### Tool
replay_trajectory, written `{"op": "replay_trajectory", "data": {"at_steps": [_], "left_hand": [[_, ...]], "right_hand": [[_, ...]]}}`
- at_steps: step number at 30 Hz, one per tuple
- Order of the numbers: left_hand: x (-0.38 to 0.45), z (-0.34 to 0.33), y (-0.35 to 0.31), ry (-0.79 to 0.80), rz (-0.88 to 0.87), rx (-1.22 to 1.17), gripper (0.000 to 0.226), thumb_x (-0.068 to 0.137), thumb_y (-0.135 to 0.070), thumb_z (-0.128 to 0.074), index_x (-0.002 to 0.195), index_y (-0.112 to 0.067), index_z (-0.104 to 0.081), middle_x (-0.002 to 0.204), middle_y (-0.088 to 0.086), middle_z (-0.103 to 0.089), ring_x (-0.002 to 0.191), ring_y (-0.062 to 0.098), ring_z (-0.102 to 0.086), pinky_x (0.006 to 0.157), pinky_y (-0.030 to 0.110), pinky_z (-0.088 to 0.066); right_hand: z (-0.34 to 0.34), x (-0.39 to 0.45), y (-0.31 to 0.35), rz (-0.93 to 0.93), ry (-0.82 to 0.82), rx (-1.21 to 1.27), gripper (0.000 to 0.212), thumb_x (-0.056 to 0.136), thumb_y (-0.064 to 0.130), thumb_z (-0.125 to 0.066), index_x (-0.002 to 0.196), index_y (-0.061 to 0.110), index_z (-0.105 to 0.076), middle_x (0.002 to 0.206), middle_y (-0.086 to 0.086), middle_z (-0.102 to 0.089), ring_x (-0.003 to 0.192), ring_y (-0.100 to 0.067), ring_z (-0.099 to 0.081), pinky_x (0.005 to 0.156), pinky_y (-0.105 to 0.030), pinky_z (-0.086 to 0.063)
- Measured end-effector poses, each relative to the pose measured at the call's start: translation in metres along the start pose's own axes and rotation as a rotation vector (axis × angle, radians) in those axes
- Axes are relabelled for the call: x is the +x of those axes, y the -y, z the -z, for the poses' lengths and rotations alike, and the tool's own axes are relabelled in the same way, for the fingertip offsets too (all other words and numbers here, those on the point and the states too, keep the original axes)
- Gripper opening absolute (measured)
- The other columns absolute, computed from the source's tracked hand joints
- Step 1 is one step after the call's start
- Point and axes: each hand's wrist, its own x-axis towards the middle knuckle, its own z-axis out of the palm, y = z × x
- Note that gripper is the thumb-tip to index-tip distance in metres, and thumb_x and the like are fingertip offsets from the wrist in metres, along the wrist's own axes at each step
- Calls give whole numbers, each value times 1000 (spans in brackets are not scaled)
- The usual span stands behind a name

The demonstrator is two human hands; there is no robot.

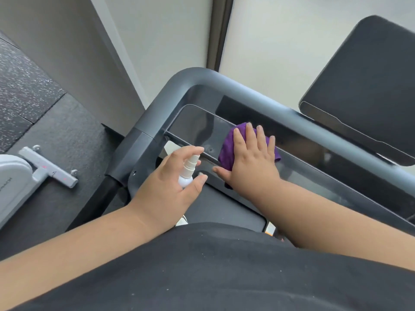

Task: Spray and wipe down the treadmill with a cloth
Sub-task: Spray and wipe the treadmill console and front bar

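My left hand is wrapped around a small white spray bottle, index finger resting on its nozzle, which points toward the treadmill's dark glossy console tray. My right hand lies flat, fingers spread, pressing a purple cloth onto that tray's surface near its front lip. Most of the cloth is hidden under the palm. The grey treadmill handrail curves around the tray's far side and down the left.
The treadmill's black screen stands tilted at the upper right. A white machine part with a grey bar sits on the speckled black floor at the left. A frosted window and grey wall lie beyond the handrail.
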Motion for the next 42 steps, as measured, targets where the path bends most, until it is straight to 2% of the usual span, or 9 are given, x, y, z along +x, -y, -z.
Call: {"op": "replay_trajectory", "data": {"at_steps": [3, 7, 9, 11, 17, 24, 28, 38, 42], "left_hand": [[0, 9, 7, 15, -1, 13, 55, 90, -35, -64, 122, -67, -34, 122, -18, -57, 114, -4, -53, 85, 0, -32], [3, 19, 16, 57, 7, 35, 49, 89, -47, -60, 125, -67, -34, 124, -19, -54, 100, 1, -57, 87, 11, -39], [4, 23, 18, 65, -13, 36, 48, 88, -51, -58, 124, -69, -32, 124, -20, -53, 103, 2, -57, 89, 17, -42], [7, 27, 20, 59, -29, 16, 49, 86, -52, -57, 124, -70, -32, 124, -21, -54, 105, 3, -58, 89, 20, -44], [11, 43, 33, 45, -59, 2, 52, 87, -46, -60, 123, -70, -31, 117, -18, -58, 98, -2, -57, 80, 0, -34], [6, 64, 45, 11, -31, 31, 47, 84, -54, -54, 120, -72, -30, 118, -20, -57, 104, -7, -54, 81, -2, -31], [4, 66, 47, 33, -44, 53, 47, 83, -59, -51, 123, -72, -28, 122, -21, -55, 103, -6, -55, 83, 0, -32], [6, 65, 47, 9, -69, -18, 48, 84, -55, -54, 125, -69, -32, 115, -26, -55, 104, -1, -55, 82, 2, -36], [3, 69, 50, 7, -59, -11, 47, 85, -54, -54, 122, -71, -31, 116, -23, -57, 104, -2, -56, 81, 2, -36]], "right_hand": [[8, 41, 46, 69, 11, 5, 109, 78, 78, -46, 157, 14, -7, 164, -18, -2, 150, -42, 3, 118, -63, 0], [16, 65, 79, 97, 45, -1, 100, 82, 59, -46, 157, 13, 1, 164, -19, 4, 149, -43, 8, 118, -63, 1], [16, 56, 72, 101, 15, 24, 97, 82, 63, -41, 157, 14, -3, 165, -16, 1, 150, -40, 4, 119, -61, -1], [13, 37, 57, 100, -14, 31, 100, 82, 67, -50, 157, 16, -8, 165, -13, -4, 151, -37, -1, 120, -58, -4], [-5, -14, 16, -33, -11, 17, 109, 77, 76, -56, 157, 19, -10, 166, -11, -6, 152, -33, -3, 122, -54, -8], [5, 47, 81, 9, -26, -23, 108, 79, 78, -51, 157, 15, -10, 164, -16, -7, 150, -39, -4, 119, -60, -6], [12, 83, 119, 53, 19, -5, 103, 84, 62, -53, 157, 12, 1, 165, -17, 3, 150, -40, 5, 119, -62, -2], [-1, -1, 62, 130, -28, -29, 102, 76, 68, -58, 155, 12, -25, 161, -16, -24, 148, -39, -20, 117, -58, -20], [-2, 11, 72, 70, 26, -35, 103, 81, 69, -57, 157, 16, -13, 165, -13, -12, 151, -37, -7, 120, -58, -10]]}}
